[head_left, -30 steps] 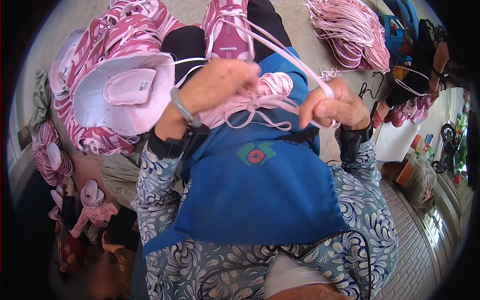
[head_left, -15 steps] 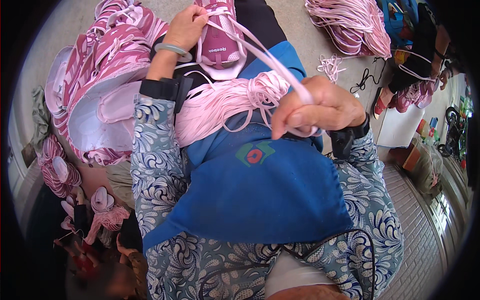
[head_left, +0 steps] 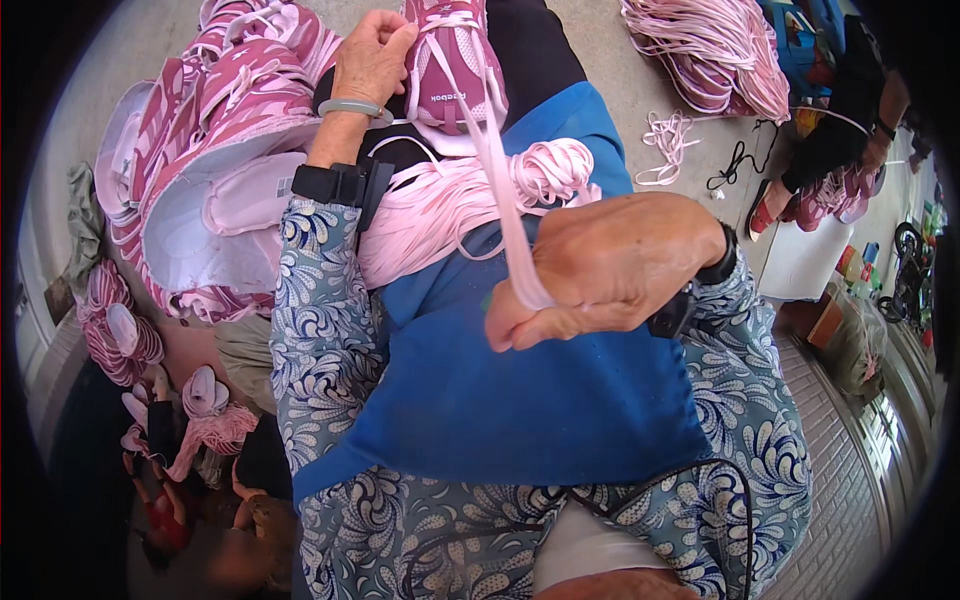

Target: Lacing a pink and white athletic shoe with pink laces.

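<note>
A pink and maroon sneaker [head_left: 452, 85] lies on my dark-trousered leg at the top of the view, its toe pointing toward me. My left hand [head_left: 370, 62] grips its left edge with curled fingers; the fingertips are partly hidden. From the sneaker's lacing a pale pink shoelace [head_left: 488, 160] runs taut toward me. My right hand [head_left: 610, 265], closed in a fist above the blue apron [head_left: 530, 400], holds the lace's other end. Across my lap, between the hands, rests a bundle of pale pink shoelaces [head_left: 430, 215], looped into a knot at its right end.
Stacked pink sneakers [head_left: 235, 130] crowd my left side. On the floor at the upper right lie a large heap of pink laces [head_left: 715, 55], a small loose tangle [head_left: 665, 145] and a black cord [head_left: 740, 165]. Other people sit at the right and lower left.
My right hand has come down and a little left, drawing the lace toward me and turning its back upward. My left hand has shifted from the lace to the sneaker's edge.
</note>
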Tool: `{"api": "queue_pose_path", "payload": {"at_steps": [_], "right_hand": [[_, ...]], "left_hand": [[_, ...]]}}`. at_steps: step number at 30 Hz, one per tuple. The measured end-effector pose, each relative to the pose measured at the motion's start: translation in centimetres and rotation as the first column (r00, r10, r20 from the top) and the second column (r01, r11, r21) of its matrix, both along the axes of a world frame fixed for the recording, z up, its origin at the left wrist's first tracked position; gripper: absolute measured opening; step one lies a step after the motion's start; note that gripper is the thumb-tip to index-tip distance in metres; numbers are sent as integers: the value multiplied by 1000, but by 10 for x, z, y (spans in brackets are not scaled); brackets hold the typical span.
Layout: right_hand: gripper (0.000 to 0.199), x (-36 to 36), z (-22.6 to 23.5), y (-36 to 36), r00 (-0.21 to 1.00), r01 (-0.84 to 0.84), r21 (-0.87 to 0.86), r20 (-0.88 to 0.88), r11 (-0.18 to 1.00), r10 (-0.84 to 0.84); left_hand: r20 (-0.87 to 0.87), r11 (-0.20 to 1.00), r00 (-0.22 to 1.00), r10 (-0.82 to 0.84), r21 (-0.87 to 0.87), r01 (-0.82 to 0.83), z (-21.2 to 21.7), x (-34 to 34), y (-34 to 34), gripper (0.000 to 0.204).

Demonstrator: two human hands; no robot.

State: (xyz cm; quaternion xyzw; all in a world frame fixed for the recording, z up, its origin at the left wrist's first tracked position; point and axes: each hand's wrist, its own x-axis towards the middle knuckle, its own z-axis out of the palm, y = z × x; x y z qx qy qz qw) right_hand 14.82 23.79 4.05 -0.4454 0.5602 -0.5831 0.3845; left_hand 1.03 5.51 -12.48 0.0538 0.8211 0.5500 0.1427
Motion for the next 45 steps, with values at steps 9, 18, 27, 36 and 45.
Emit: {"api": "queue_pose_path", "payload": {"at_steps": [9,18,27,36,45], "right_hand": [[13,11,-19,-46,969,192,50,-169,980,-182],[33,-18,-54,-4,581,814,366,-469,452,-665],[27,-69,-162,11,295,955,263,-860,135,-416],[14,-85,-137,9,210,970,71,-721,231,-660],[11,-92,-145,0,149,977,34,-817,211,-558]], "left_hand": [[381,980,908,-177,149,129,64,41,7,42],[527,932,835,-159,359,-50,40,58,11,29],[394,974,915,-90,227,-2,29,68,10,38],[432,969,882,-190,226,98,37,73,4,37],[464,962,856,-227,245,123,31,70,1,40]]}}
